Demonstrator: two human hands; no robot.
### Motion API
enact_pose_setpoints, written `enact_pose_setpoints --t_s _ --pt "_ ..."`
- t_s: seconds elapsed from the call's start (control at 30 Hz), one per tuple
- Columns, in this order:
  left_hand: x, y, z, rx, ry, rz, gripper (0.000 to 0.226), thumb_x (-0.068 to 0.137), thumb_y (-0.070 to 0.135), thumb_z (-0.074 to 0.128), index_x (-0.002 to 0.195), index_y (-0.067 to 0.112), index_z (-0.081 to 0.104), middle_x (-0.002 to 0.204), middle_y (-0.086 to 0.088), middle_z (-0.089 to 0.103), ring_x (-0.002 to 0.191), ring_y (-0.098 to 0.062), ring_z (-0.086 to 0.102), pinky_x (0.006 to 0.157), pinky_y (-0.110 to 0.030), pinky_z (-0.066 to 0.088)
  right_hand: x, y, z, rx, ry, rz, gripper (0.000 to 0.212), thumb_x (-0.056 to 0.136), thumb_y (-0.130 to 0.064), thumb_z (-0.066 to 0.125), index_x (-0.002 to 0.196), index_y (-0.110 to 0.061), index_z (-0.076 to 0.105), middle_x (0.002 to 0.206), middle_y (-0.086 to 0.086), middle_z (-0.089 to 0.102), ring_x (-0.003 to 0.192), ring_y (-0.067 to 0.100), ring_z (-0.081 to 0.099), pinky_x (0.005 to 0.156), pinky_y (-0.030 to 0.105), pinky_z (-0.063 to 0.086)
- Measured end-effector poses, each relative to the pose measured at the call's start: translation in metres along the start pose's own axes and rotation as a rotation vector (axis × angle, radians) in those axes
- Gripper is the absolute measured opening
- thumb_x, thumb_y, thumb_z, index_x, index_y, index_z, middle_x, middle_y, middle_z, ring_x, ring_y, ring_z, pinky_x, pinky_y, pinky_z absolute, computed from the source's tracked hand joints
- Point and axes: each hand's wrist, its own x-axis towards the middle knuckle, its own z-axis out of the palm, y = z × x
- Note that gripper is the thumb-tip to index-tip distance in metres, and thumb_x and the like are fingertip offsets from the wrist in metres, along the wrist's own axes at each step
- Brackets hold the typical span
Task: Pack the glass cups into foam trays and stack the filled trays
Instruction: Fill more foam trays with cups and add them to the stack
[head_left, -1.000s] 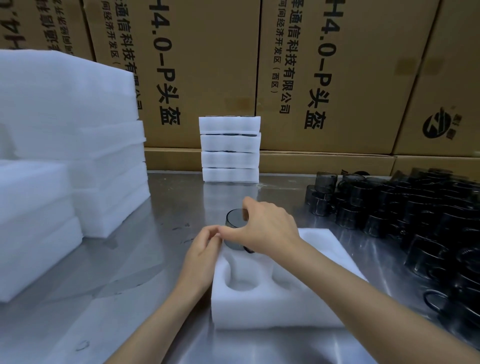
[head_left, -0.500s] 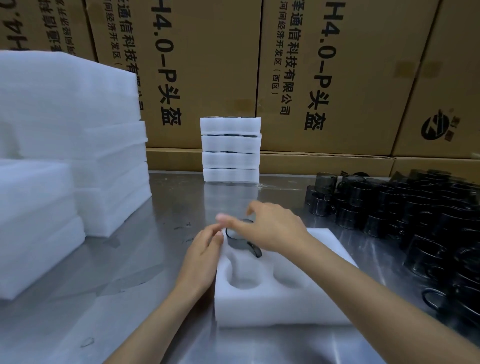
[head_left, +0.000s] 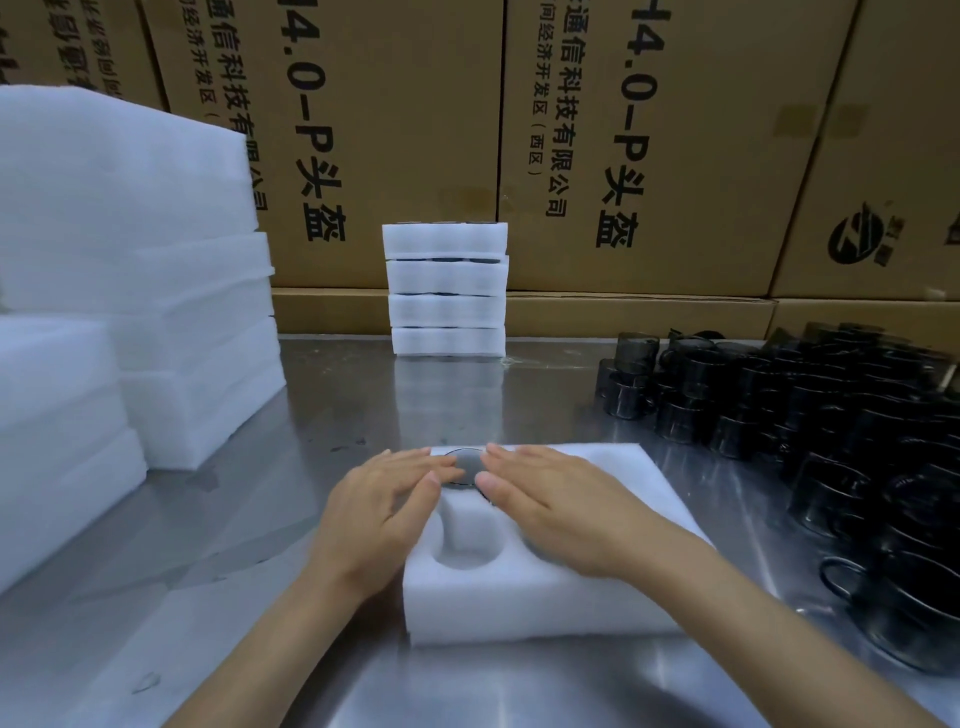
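A white foam tray (head_left: 535, 603) with round pockets lies on the steel table in front of me. A dark glass cup (head_left: 464, 466) sits low in the tray's far left pocket, only its top showing between my hands. My left hand (head_left: 382, 506) lies flat with straight fingers on the tray's left edge, fingertips at the cup. My right hand (head_left: 550, 504) lies flat over the tray's middle, fingertips touching the cup's right side. The near left pocket (head_left: 467, 540) holds nothing. A heap of dark glass cups (head_left: 810, 441) covers the table's right side.
Several filled foam trays stand stacked (head_left: 447, 291) at the back centre against cardboard boxes (head_left: 623, 145). Tall piles of foam trays (head_left: 130, 270) fill the left side. The steel table (head_left: 311, 415) lies between them.
My right hand lowered the cup into the far left pocket and let go of it. Both hands now lie flat with fingers straight at the cup's top.
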Motion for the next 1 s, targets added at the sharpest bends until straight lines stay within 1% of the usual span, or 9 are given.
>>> enact_pose_setpoints --t_s 0.13,0.23,0.37,0.47,0.53,0.63,0.8,0.9,1.0 --pt "0.001 0.003 0.0 0.034 -0.023 -0.019 0.047 0.084 0.047 0.032 0.098 0.033 0.074 0.111 0.024 0.064 0.12 -0.002 0.053 0.108 -0.034 0.033 0.002 -0.004 -0.002 -0.073 -0.02 0.019 0.061 0.095 -0.059 0.017 0.148 -0.029 0.029 0.155 -0.017 0.021 0.144 0.006 0.012 0.113 0.03 0.016" --pt "-0.002 0.001 0.001 -0.033 -0.028 -0.06 0.046 0.084 0.051 0.03 0.1 0.038 0.071 0.113 0.028 0.062 0.122 0.002 0.049 0.109 -0.027 0.029 0.002 -0.002 -0.004 -0.007 -0.019 0.01 0.053 0.096 -0.057 0.02 0.141 -0.035 0.039 0.152 -0.016 0.029 0.141 0.007 0.021 0.112 0.03 0.021" --pt "-0.005 0.0 0.005 -0.153 0.049 -0.081 0.029 0.088 0.042 0.04 0.101 0.044 0.066 0.11 0.035 0.06 0.115 0.014 0.049 0.098 -0.01 0.035 0.005 0.011 -0.014 0.331 0.088 0.012 0.029 0.098 -0.051 0.034 0.107 -0.054 0.061 0.105 -0.028 0.063 0.1 0.0 0.056 0.085 0.027 0.044" --pt "-0.001 -0.004 0.006 -0.234 0.098 -0.175 0.027 0.087 0.037 0.041 0.104 0.046 0.06 0.114 0.034 0.057 0.111 0.018 0.047 0.09 0.0 0.033 0.018 0.046 -0.025 0.208 0.327 0.163 0.034 0.095 -0.042 0.048 0.124 -0.028 0.061 0.127 -0.01 0.059 0.117 0.011 0.053 0.097 0.03 0.041" --pt "0.001 -0.01 0.007 -0.294 0.123 -0.241 0.023 0.094 0.035 0.044 0.107 0.038 0.062 0.116 0.027 0.059 0.11 0.017 0.048 0.087 0.0 0.033 0.025 0.075 -0.04 0.122 0.475 0.298 0.038 0.094 -0.037 0.05 0.128 -0.022 0.057 0.132 -0.003 0.054 0.117 0.018 0.053 0.096 0.033 0.043" --pt "0.003 -0.016 0.008 -0.329 0.135 -0.299 0.026 0.1 0.023 0.041 0.108 0.03 0.065 0.114 0.022 0.061 0.108 0.015 0.049 0.085 -0.004 0.034 0.03 0.117 -0.063 0.02 0.554 0.487 0.041 0.094 -0.033 0.048 0.132 -0.018 0.049 0.138 0.005 0.044 0.11 0.029 0.055 0.087 0.039 0.048" --pt "0.006 -0.016 0.009 -0.337 0.13 -0.324 0.027 0.1 0.022 0.04 0.106 0.027 0.066 0.11 0.018 0.064 0.109 0.004 0.053 0.09 -0.019 0.036 0.027 0.166 -0.072 -0.138 0.479 0.713 0.045 0.097 -0.029 0.046 0.138 -0.011 0.037 0.141 0.01 0.038 0.111 0.033 0.052 0.079 0.04 0.046" --pt "0.006 -0.015 0.01 -0.335 0.144 -0.317 0.026 0.099 0.02 0.042 0.102 0.029 0.066 0.107 0.018 0.065 0.107 0.004 0.054 0.09 -0.021 0.038 0.03 0.176 -0.072 -0.198 0.41 0.736 0.045 0.098 -0.03 0.048 0.137 -0.011 0.037 0.138 0.01 0.038 0.11 0.033 0.053 0.078 0.041 0.048" --pt "0.005 -0.016 0.01 -0.324 0.139 -0.317 0.025 0.1 0.021 0.043 0.103 0.029 0.066 0.107 0.017 0.064 0.106 0.005 0.054 0.091 -0.024 0.039 0.032 0.178 -0.074 -0.238 0.376 0.754 0.038 0.097 -0.033 0.05 0.128 -0.012 0.044 0.131 0.01 0.039 0.096 0.031 0.056 0.07 0.037 0.047"
